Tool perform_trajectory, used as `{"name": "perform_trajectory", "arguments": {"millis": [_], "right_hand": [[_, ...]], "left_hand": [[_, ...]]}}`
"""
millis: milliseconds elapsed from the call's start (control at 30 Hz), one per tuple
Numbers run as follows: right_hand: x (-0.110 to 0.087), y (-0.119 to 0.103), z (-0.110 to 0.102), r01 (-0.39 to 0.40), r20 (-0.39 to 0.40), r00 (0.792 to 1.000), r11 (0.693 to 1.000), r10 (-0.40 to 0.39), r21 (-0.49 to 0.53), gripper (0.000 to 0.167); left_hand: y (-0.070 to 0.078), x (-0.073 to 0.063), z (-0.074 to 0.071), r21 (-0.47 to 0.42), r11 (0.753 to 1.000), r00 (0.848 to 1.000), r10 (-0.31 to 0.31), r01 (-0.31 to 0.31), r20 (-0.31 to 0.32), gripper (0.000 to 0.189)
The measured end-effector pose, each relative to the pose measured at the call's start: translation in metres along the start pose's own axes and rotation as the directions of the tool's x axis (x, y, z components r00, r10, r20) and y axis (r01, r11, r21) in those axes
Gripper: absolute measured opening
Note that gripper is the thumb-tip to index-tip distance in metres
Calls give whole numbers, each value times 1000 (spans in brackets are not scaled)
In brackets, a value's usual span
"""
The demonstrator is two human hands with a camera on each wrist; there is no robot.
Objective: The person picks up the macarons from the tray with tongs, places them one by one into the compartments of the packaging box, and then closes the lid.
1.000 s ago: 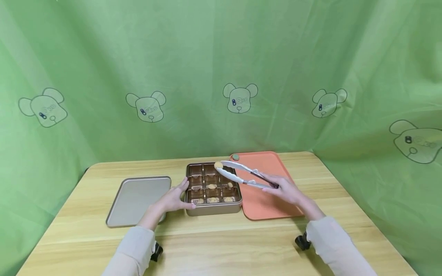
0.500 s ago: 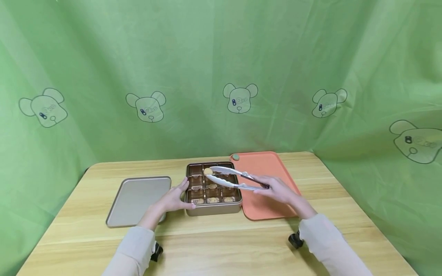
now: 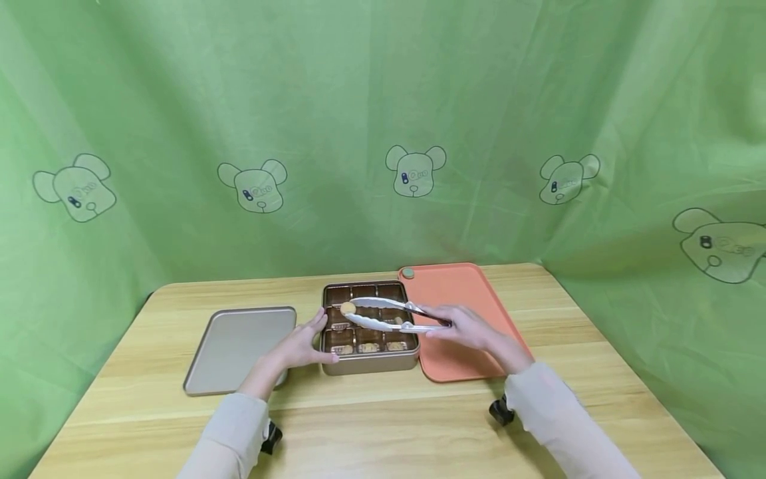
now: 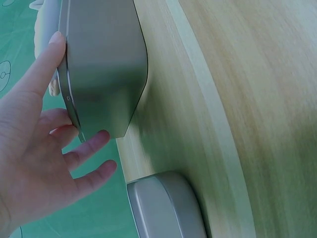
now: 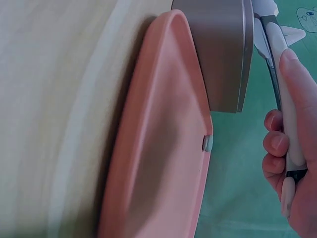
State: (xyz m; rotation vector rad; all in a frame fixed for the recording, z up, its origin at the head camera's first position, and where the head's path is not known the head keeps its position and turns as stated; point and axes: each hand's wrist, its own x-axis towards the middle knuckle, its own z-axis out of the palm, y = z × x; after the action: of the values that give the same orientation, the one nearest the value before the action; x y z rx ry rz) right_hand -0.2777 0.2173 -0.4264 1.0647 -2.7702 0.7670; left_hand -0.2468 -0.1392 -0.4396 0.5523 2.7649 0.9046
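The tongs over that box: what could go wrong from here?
The round tan piece sits only at the tips of the tongs, so it could slip out and drop into a neighbouring compartment.

The left hand touches just one side of the box, so a bump from the tongs in the right hand might shift it.

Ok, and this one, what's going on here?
A person's right hand grips tongs with a round biscuit-like piece at their tips, over the left part of a compartmented box. The left hand rests against the box's left side. Similar-coloured pieces lie in the three nearest compartments. A flat grey tray lies to the left, a coral tray to the right.
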Motion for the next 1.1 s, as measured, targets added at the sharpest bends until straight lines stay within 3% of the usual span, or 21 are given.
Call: {"name": "perform_trajectory", "arguments": {"millis": [267,600,767,1100], "right_hand": [[8,-4,-3,49,20,999,998,-48,-44,56],[10,-4,-3,21,33,999,999,-20,-30,55],[7,0,-1,1,1,1000,1000,-1,2,55],[-1,9,-4,-112,-104,988,993,117,45,61]], "left_hand": [[0,0,1,5,1000,1000,0,0,2,97],[1,0,-1,8,1000,1000,5,-5,6,96],[0,0,0,9,1000,1000,-5,5,11,97],[0,-1,0,8,1000,1000,9,-9,-1,96]]}}
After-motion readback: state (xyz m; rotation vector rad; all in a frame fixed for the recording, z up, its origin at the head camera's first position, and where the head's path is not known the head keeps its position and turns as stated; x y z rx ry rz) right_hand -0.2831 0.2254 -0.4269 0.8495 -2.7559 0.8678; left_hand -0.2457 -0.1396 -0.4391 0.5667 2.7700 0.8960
